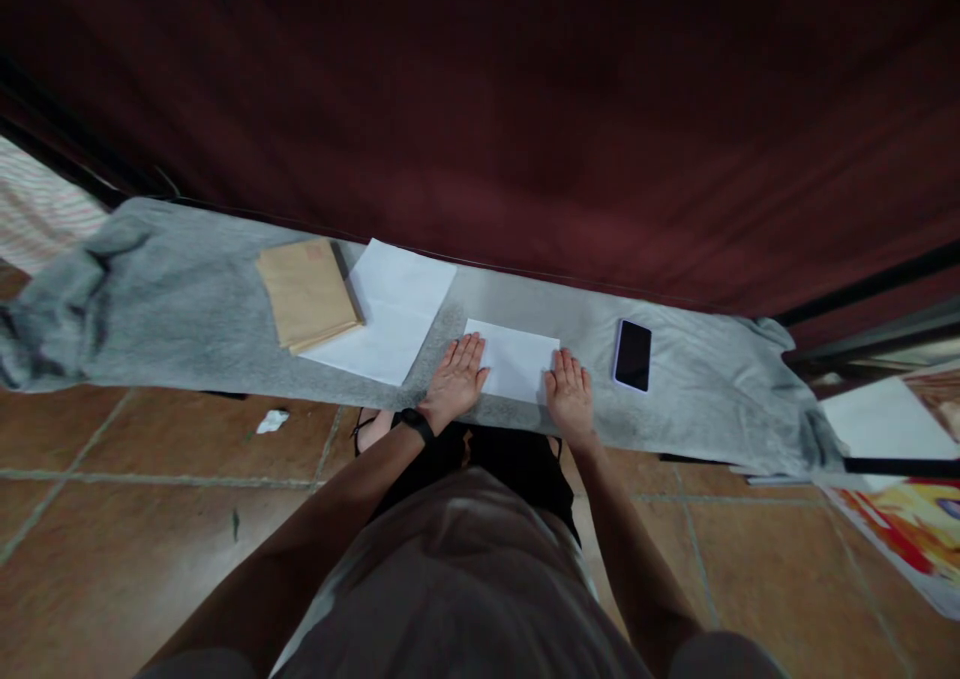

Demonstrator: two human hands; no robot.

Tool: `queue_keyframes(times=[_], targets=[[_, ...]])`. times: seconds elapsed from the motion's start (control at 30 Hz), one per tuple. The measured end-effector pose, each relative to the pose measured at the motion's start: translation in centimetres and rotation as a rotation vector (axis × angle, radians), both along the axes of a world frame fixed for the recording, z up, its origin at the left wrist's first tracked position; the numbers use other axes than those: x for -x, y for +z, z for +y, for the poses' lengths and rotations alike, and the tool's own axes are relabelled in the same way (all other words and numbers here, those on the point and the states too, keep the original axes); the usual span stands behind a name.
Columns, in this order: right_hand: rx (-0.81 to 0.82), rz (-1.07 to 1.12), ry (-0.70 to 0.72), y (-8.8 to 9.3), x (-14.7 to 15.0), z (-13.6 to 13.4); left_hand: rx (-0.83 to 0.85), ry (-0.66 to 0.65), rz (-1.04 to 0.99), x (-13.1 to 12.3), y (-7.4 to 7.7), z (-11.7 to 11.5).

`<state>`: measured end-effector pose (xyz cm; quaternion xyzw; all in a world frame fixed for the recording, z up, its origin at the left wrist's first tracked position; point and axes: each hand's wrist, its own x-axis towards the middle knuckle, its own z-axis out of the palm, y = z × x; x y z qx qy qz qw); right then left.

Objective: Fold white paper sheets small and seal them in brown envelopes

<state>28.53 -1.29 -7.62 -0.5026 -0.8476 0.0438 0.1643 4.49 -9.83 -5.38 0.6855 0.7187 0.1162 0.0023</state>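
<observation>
A folded white sheet of paper [517, 359] lies on a grey cloth-covered surface [187, 309] in front of me. My left hand [455, 379] rests flat on the sheet's left edge, fingers stretched out, a black band on the wrist. My right hand [570, 395] lies flat on the sheet's right near corner, fingers together and extended. Neither hand holds anything.
To the left lie larger white sheets [394, 311] with a stack of brown envelopes [307, 294] partly on them. A black phone [633, 355] sits right of the folded sheet. A dark red curtain [525, 109] hangs behind. Tiled floor [150, 499] below has a paper scrap [271, 421].
</observation>
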Motion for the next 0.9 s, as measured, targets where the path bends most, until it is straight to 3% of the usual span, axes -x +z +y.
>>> queue_keyframes(times=[0.17, 0.33, 0.4, 0.7, 0.9], targets=[[-0.01, 0.042, -0.044, 0.4, -0.2, -1.5, -0.038, -0.001, -0.001, -1.0, 0.5, -0.6], [0.021, 0.002, 0.186, 0.5, 1.9, -4.9, -0.052, -0.17, -0.035, -3.9, 0.0, -2.1], [0.025, -0.027, 0.209, 0.4, 2.2, -5.9, -0.044, -0.182, -0.035, -4.2, -0.2, -2.8], [-0.007, -0.068, 0.121, 0.7, -2.3, -5.5, -0.052, -0.095, -0.016, 0.1, 0.0, -5.3], [-0.017, -0.02, 0.109, 0.1, -3.8, -5.5, -0.042, -0.05, -0.015, 0.8, 0.2, -6.3]])
